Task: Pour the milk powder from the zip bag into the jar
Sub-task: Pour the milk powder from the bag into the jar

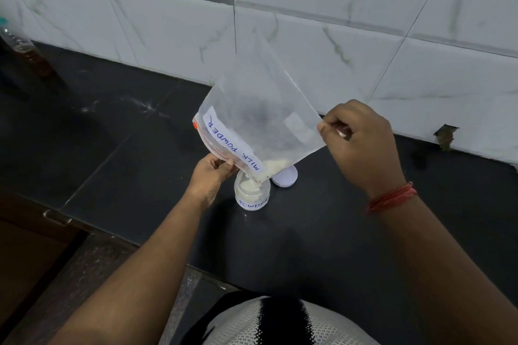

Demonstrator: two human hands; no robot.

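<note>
Both hands [212,173] pinching zip bag [260,120]

One view only, head-worn, wide-angle. Looks forward and steeply down from above the wearer's chest onto a dark countertop [117,148]. Faces a marble-tiled wall [364,22] that fills the upper frame and bows at the edges. Close range: both forearms enter from the bottom edge and reach mid-frame. Straight lines tilt, the horizon slanting down to the right. No second view to share the scene.
</note>
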